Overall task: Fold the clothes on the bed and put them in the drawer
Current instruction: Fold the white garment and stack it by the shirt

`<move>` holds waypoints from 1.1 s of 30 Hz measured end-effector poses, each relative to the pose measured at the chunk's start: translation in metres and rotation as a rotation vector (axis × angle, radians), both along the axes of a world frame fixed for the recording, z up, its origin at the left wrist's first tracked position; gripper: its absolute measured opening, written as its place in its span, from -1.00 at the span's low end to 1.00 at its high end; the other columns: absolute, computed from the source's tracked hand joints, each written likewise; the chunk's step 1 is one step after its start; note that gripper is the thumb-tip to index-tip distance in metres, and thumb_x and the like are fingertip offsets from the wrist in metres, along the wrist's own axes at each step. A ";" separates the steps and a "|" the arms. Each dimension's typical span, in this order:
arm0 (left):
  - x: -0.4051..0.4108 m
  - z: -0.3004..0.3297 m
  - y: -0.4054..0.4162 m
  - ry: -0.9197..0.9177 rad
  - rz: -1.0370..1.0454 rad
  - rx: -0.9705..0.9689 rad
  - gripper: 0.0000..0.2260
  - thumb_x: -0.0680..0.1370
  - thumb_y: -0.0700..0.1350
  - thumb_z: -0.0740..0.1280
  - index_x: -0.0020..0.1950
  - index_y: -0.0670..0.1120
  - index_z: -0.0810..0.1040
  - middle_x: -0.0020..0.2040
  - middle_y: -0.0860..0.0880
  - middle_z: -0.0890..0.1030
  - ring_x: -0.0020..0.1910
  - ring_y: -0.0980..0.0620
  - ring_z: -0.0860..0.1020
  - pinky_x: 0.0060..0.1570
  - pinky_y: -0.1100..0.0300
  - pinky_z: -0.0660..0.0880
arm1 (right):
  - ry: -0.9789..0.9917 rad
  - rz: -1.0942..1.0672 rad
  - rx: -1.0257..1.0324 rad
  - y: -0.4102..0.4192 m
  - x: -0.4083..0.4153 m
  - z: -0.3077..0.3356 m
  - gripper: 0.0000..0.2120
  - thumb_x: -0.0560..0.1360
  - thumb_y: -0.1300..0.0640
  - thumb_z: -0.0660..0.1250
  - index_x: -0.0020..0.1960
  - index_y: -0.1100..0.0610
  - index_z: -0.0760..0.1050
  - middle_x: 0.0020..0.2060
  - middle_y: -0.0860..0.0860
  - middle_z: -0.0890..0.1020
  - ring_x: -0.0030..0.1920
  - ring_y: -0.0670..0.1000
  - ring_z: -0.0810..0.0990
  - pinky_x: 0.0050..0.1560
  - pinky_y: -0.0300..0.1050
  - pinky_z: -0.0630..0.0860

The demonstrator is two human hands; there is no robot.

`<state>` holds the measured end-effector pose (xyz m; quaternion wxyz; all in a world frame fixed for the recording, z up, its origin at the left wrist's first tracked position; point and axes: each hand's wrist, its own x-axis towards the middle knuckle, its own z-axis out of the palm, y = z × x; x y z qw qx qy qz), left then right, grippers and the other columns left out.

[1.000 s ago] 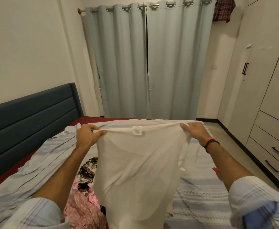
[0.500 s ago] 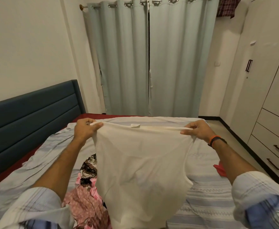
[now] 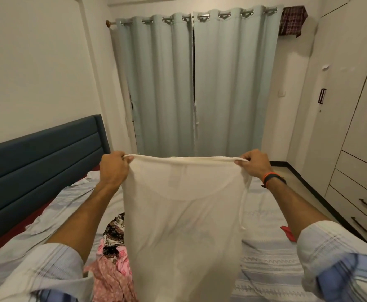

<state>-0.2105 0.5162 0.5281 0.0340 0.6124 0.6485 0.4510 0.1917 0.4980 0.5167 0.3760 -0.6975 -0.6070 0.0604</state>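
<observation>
Your left hand (image 3: 113,168) is fisted around one top corner of the white garment (image 3: 184,219), knuckles toward you, and your right hand (image 3: 254,163) pinches the opposite corner between thumb and curled fingers. Both arms reach forward, nearly straight, with the hem pulled taut into an almost level line between them. A band (image 3: 273,178) sits on your right wrist, and striped sleeves (image 3: 339,258) are rolled up at both elbows.

Compared with half a second ago, your hands are farther apart and the top edge is stretched flatter; a second ago the label hung visibly below the hem, and now it is only a faint shape through the cloth.

The garment is thin and see-through, hanging flat and free above the bed (image 3: 271,264), its lower end out of view at the bottom. Behind it to the left lies a heap of pink and patterned clothes (image 3: 113,258). The drawers (image 3: 361,192) stand to the right, all closed.
</observation>
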 end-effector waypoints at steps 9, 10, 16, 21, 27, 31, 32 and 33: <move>-0.008 0.044 0.002 -0.427 -0.067 0.129 -0.77 0.61 0.01 0.30 0.12 -0.10 0.63 -0.04 -0.07 0.60 -0.04 -0.10 0.57 -0.05 -0.14 0.61 | 0.570 0.166 0.284 0.004 -0.005 0.046 -0.82 0.54 0.11 0.39 -0.24 0.05 0.61 -0.38 -0.03 0.57 -0.38 -0.10 0.47 -0.29 -0.20 0.42; -0.008 0.046 0.001 -0.425 -0.047 0.122 -0.76 0.60 0.01 0.32 0.14 -0.11 0.63 -0.02 -0.08 0.60 -0.04 -0.10 0.56 -0.08 -0.12 0.62 | 0.502 0.129 0.287 0.006 -0.004 0.047 -0.82 0.53 0.11 0.41 -0.25 0.05 0.61 -0.39 -0.04 0.57 -0.38 -0.11 0.46 -0.28 -0.20 0.41; -0.007 0.080 0.006 -0.320 0.003 0.319 -0.76 0.59 -0.04 0.35 0.14 -0.16 0.66 -0.02 -0.08 0.65 -0.09 0.03 0.54 0.03 0.15 0.51 | 0.315 0.027 0.490 0.009 -0.011 0.085 -0.87 0.49 0.07 0.45 -0.14 0.11 0.69 -0.35 -0.05 0.59 -0.36 -0.16 0.47 -0.29 -0.26 0.40; -0.006 0.086 0.013 -0.157 -0.013 0.297 -0.72 0.60 -0.02 0.33 0.12 -0.21 0.66 -0.03 -0.14 0.67 -0.13 0.03 0.54 0.04 0.10 0.51 | 0.181 0.049 0.333 0.012 -0.018 0.090 -0.67 0.52 0.03 0.42 -0.38 0.10 0.48 -0.48 -0.03 0.46 -0.41 -0.07 0.41 -0.44 -0.29 0.29; -0.010 0.067 0.012 0.004 0.053 0.205 -0.67 0.62 0.05 0.27 0.09 -0.19 0.66 -0.12 -0.12 0.66 -0.22 -0.02 0.54 -0.03 -0.01 0.58 | -0.019 -0.098 0.229 0.007 -0.007 0.078 -0.62 0.55 -0.11 0.34 -0.35 0.09 0.49 -0.40 0.02 0.54 -0.26 0.11 0.54 -0.33 -0.13 0.31; -0.013 0.060 0.006 0.359 0.191 0.040 -0.63 0.63 0.16 0.18 0.00 -0.06 0.67 -0.27 -0.03 0.60 -0.33 -0.03 0.55 -0.19 0.04 0.60 | -0.359 -0.148 -0.071 0.002 -0.006 0.078 -0.62 0.57 -0.21 0.24 -0.21 0.06 0.55 -0.25 0.05 0.57 -0.15 0.14 0.55 -0.18 -0.11 0.39; -0.012 0.055 0.007 0.339 0.183 -0.015 -0.63 0.63 0.16 0.19 0.02 -0.06 0.67 -0.26 -0.04 0.61 -0.32 -0.06 0.57 -0.17 0.00 0.62 | -0.362 -0.148 -0.135 0.000 -0.005 0.075 -0.63 0.57 -0.21 0.24 -0.19 0.05 0.56 -0.23 0.06 0.58 -0.15 0.14 0.55 -0.15 -0.10 0.41; -0.011 0.051 0.008 0.264 0.163 -0.058 -0.64 0.63 0.14 0.21 0.05 -0.07 0.67 -0.23 -0.06 0.61 -0.31 -0.08 0.59 -0.15 -0.04 0.64 | -0.307 -0.134 -0.181 0.001 -0.004 0.071 -0.64 0.57 -0.19 0.26 -0.19 0.06 0.56 -0.23 0.08 0.60 -0.16 0.14 0.57 -0.15 -0.09 0.44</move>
